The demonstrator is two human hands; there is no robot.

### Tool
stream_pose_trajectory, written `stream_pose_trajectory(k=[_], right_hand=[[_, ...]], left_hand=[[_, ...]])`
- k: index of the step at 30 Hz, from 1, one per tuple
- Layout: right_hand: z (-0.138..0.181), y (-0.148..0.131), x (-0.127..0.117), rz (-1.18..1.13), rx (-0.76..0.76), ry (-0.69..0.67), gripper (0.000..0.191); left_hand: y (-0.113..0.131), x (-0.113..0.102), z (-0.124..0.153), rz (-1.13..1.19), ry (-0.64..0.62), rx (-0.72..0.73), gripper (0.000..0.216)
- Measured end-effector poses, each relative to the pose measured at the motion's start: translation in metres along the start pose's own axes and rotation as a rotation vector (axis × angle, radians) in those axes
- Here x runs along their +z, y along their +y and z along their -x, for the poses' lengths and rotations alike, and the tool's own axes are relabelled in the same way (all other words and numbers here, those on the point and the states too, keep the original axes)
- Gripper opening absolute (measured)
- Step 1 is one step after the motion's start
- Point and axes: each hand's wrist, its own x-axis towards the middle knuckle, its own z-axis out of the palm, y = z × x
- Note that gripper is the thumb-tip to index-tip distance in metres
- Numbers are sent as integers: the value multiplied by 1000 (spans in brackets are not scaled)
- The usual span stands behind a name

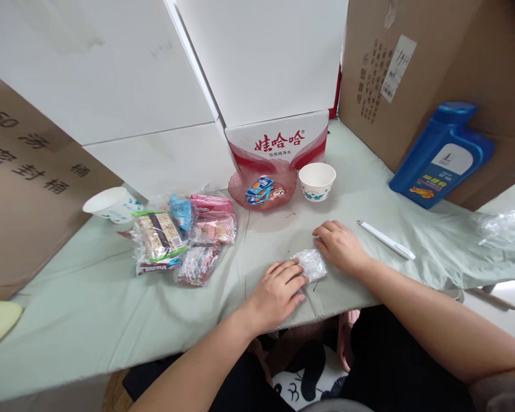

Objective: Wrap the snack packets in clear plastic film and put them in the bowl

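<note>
A small bundle of crinkled clear plastic lies on the cloth-covered table near its front edge, between my two hands. My left hand lies palm down at its left, fingers stretched out and fingertips touching the plastic's edge. At the upper right of the bundle, my right hand rests on the cloth with its fingers loosely extended. I cannot tell whether its thumb touches the plastic. A white pen lies just right of my right hand.
Packaged snacks are piled at the left beside a tipped paper cup. Further back stand a pink glass bowl holding blue sachets and a paper bowl. A blue bottle leans against a cardboard box at right.
</note>
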Motion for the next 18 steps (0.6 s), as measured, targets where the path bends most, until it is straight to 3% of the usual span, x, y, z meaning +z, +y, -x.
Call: stream_pose_trajectory(k=[2, 6, 9, 11, 14, 18], right_hand=[[3, 1, -4, -107, -134, 77, 18], [14, -9, -6, -280, -437, -135, 22], [19, -16, -3, -279, -444, -210, 22], [20, -17, 0, -264, -442, -198, 19], [13, -11, -3, -232, -455, -108, 18], [-33, 13, -33, -179, -292, 207, 21]], left_hand=[[-1, 0, 0, 10, 8, -1, 30], [-2, -1, 0, 57, 131, -4, 19], [-4, -3, 1, 83, 271, -123, 14], [-7, -4, 1, 70, 291, -193, 13], [-11, -3, 0, 30, 239, -196, 11], [-14, 3, -1, -13, 201, -198, 3]])
